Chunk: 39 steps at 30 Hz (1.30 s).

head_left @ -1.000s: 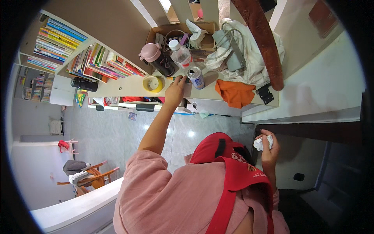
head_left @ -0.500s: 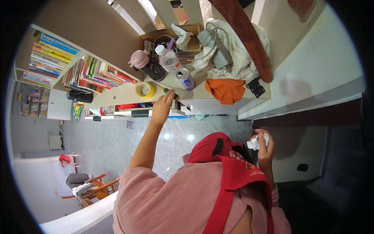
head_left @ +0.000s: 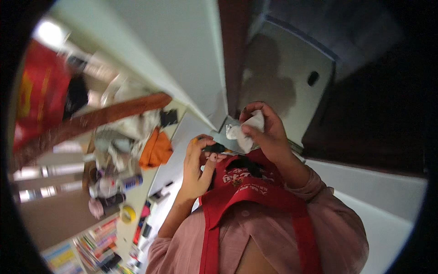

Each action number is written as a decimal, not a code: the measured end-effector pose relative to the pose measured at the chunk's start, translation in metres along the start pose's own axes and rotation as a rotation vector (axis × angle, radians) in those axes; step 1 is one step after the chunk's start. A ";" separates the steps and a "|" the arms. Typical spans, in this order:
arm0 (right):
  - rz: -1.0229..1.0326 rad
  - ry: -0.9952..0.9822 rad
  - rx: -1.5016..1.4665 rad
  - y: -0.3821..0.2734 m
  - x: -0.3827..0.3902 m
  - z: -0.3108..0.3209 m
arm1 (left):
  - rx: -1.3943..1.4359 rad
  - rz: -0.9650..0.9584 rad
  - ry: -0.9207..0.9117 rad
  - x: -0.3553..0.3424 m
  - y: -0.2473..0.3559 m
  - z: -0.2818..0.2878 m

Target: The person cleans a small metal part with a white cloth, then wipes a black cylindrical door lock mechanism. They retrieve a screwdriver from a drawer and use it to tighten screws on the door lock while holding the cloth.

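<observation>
In front of my chest, my left hand [head_left: 197, 166] is closed around a screwdriver [head_left: 216, 147] with a dark green and yellow handle. Its thin shaft points to the right, toward my other hand. My right hand [head_left: 272, 139] pinches a crumpled white tissue [head_left: 248, 130] between thumb and fingers. The tissue hangs just beyond the screwdriver's tip; whether they touch I cannot tell. Below both hands is the red apron [head_left: 242, 182] over my pink shirt.
On the blurred cabinet top at left lie an orange cloth [head_left: 156, 150], a yellow tape roll [head_left: 127, 213], a pink-lidded bottle [head_left: 96, 208] and a black hinge-like piece [head_left: 169, 118]. A brown wooden rail [head_left: 100, 114] crosses above. Ahead stand a white wall [head_left: 182, 41] and a dark door frame [head_left: 233, 50].
My view and body have turned to the right, away from the cabinet top. The screwdriver has left the cabinet's edge in my left hand, and both hands have come closer together.
</observation>
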State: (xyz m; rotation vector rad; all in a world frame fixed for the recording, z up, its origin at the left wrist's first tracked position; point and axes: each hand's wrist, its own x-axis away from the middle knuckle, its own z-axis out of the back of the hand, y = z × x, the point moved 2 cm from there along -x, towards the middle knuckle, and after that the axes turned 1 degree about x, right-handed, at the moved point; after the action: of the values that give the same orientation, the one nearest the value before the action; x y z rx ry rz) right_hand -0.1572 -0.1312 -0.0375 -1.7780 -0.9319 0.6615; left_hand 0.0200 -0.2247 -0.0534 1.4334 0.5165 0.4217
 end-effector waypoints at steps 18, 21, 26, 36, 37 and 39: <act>0.516 1.209 0.454 -0.165 0.137 0.310 | 0.512 0.210 -0.752 -0.229 0.015 -0.413; 0.468 1.453 0.866 -0.171 0.169 0.345 | 0.643 0.258 -0.883 -0.247 0.016 -0.479; 0.479 1.572 1.048 -0.176 0.195 0.369 | 0.690 0.144 -0.948 -0.256 0.029 -0.578; 1.137 1.857 0.067 -0.196 0.166 0.483 | 0.619 -0.188 -1.685 -0.263 0.056 -0.730; 1.250 1.940 0.096 -0.211 0.170 0.480 | 0.576 -0.171 -1.730 -0.270 0.057 -0.746; 1.214 2.037 0.418 -0.197 0.192 0.478 | 0.494 -0.144 -1.807 -0.290 0.053 -0.782</act>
State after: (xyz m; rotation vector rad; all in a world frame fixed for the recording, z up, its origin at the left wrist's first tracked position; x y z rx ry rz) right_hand -0.4794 0.3161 -0.0347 -1.4182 1.5672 -0.4588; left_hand -0.6624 0.2568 -0.0255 1.6231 -0.8059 -1.1786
